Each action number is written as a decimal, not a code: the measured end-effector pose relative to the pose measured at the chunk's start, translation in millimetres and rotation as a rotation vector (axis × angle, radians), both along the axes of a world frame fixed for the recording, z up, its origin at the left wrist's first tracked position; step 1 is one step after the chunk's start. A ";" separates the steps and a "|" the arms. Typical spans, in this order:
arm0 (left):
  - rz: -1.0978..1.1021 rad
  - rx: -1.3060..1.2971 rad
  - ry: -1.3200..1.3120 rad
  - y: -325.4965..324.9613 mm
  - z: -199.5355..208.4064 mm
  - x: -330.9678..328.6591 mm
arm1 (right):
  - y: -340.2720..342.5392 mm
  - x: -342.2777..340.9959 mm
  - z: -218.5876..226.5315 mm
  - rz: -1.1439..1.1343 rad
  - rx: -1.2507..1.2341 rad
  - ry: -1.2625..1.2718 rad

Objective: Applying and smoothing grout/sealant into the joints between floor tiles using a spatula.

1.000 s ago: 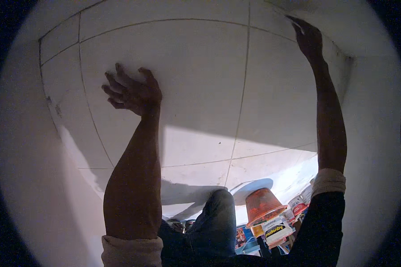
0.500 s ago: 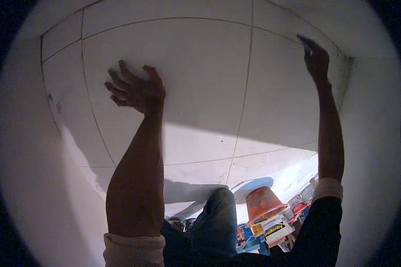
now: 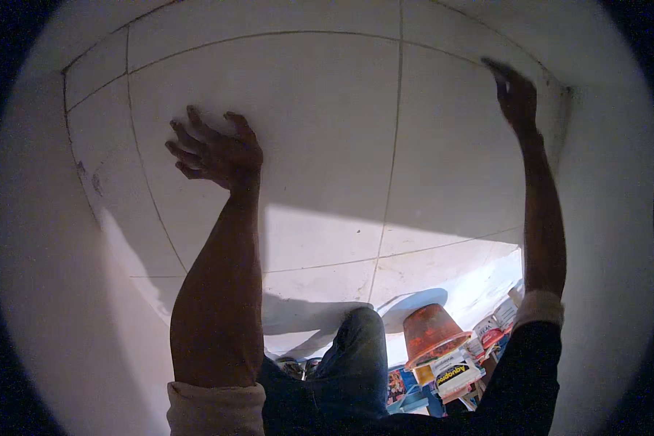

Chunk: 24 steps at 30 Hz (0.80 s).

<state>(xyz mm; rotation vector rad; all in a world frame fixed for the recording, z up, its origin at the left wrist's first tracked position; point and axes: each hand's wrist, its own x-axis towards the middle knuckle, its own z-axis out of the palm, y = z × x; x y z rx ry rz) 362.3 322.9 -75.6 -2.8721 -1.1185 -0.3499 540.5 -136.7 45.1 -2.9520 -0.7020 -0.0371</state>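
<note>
My left hand (image 3: pixel 216 151) lies against a large white tile (image 3: pixel 305 131), its fingers spread wide, holding nothing. To the upper right, my right hand (image 3: pixel 517 96) is at the line between two tiles (image 3: pixel 458 54). Its fingers are drawn together and point up and left; dim light hides whatever small thing they may hold. Thin joint lines run between the tiles, and the upper part is in shadow, with a bright band of light lower down.
Below on the right, an orange bucket (image 3: pixel 430 330) stands beside a pile of packets and boxes, among them a white and yellow package (image 3: pixel 456 372). My bent knee (image 3: pixel 362 330) is left of the bucket. Plain walls close in at left (image 3: pixel 36 254) and right (image 3: pixel 610 218).
The view has shifted slightly, so the tile lines sit a little further left. Both hands keep nearly the same places on the tiles and the same shapes.
</note>
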 end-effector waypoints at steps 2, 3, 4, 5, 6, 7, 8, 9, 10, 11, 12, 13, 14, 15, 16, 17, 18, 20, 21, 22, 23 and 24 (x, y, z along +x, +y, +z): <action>0.003 0.009 -0.004 -0.8 -3.7 -1.2 | 5.8 26.6 -12.0 0.071 -0.030 -0.162; -0.003 0.038 -0.028 -0.4 -4.3 -1.0 | 7.8 28.2 -17.1 0.081 -0.094 -0.109; 0.006 0.004 0.008 -0.1 -4.6 0.0 | 8.5 22.1 -20.7 0.013 -0.251 -0.016; 0.002 0.039 0.020 0.1 -3.9 0.8 | 7.7 9.7 -22.4 0.058 -0.311 -0.002; 0.019 0.048 0.044 0.7 -3.0 1.9 | 5.1 -7.1 -21.9 0.141 -0.373 0.041; 0.009 0.069 0.020 0.9 -1.8 3.1 | 0.7 -25.7 -19.5 0.193 -0.253 0.159; 0.009 0.053 0.019 1.1 -0.1 2.9 | -5.4 -42.6 -15.6 0.277 -0.029 0.304; 0.028 0.018 0.037 0.8 1.0 3.5 | -12.7 -54.8 -11.1 0.120 -0.204 0.593; 0.012 0.032 0.013 0.7 2.2 3.0 | -20.6 -60.4 -7.1 0.096 -0.222 0.572; 0.013 0.022 0.017 0.5 2.2 3.5 | -28.6 -58.9 -4.2 0.092 -0.170 0.498; 0.009 0.032 0.005 0.5 2.5 2.8 | -36.0 -51.9 -2.8 0.035 -0.029 0.304; 0.019 0.021 0.022 0.2 1.7 2.6 | -42.4 -41.2 -3.0 0.063 0.107 0.114; 0.010 0.022 0.006 0.2 0.9 2.2 | -47.6 -29.6 -4.4 -0.087 -0.027 0.069; 0.003 0.017 -0.011 -0.2 -0.1 1.0 | -51.2 -19.7 -6.6 -0.132 -0.098 -0.062; -0.004 0.025 -0.001 -0.2 -1.1 1.2 | -53.0 -13.2 -9.1 -0.162 -0.146 0.010; 0.008 0.016 0.007 -0.5 -1.4 0.4 | -53.1 -11.5 -11.3 -0.185 -0.220 0.019; 0.019 -0.001 0.007 0.0 -1.6 1.8 | -51.4 -15.1 -12.7 -0.174 -0.251 -0.016; 0.013 0.001 0.005 0.0 0.6 2.0 | -43.0 -37.8 -11.6 -0.194 -0.389 0.198; 0.011 -0.006 -0.015 -0.3 2.7 2.5 | -36.2 -53.6 -9.1 -0.098 -0.301 0.333; 0.020 -0.005 -0.006 -0.4 4.7 3.6 | -27.9 -68.5 -5.6 -0.098 -0.315 0.449; 0.016 -0.020 -0.017 -0.5 7.0 5.1 | -17.9 -79.6 -2.2 -0.057 -0.265 0.548; 0.020 -0.036 -0.025 -1.0 8.8 5.9 | -6.3 -84.8 0.5 -0.013 -0.113 0.460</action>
